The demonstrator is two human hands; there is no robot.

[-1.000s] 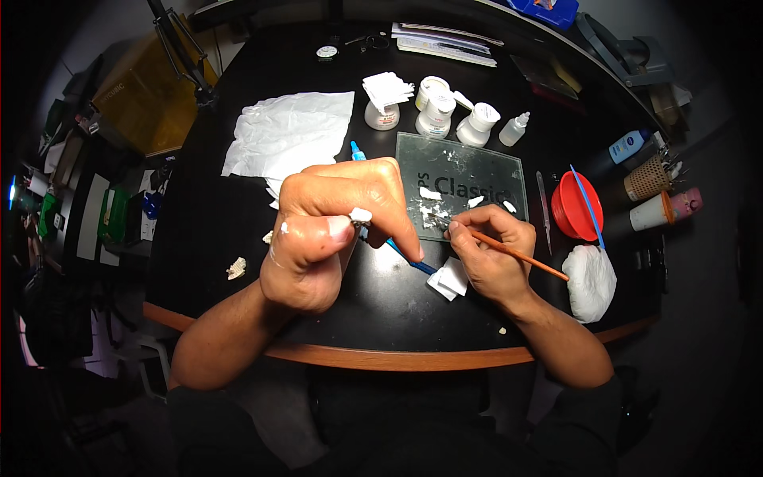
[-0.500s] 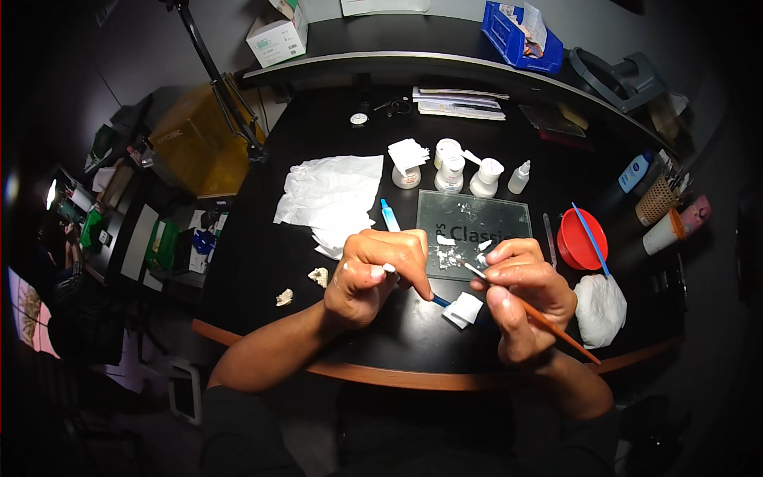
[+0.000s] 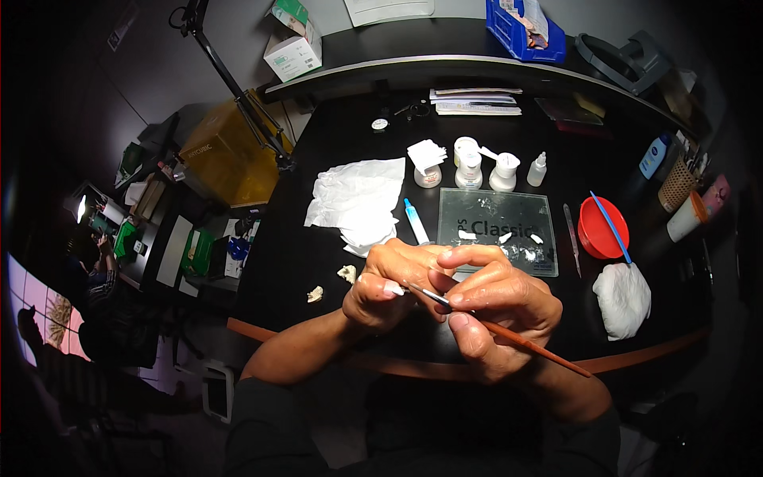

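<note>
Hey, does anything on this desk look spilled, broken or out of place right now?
Nothing looks spilled or broken. Two small pale bits lie loose near the desk's front edge, away from the glass slab. The crumpled tissue is untidy, not odd.

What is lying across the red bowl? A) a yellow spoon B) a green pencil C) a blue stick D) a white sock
C: a thin blue stick rests slanted across the rim of the red bowl, at the right of the black table, beyond the right hand that holds a brush.
</note>
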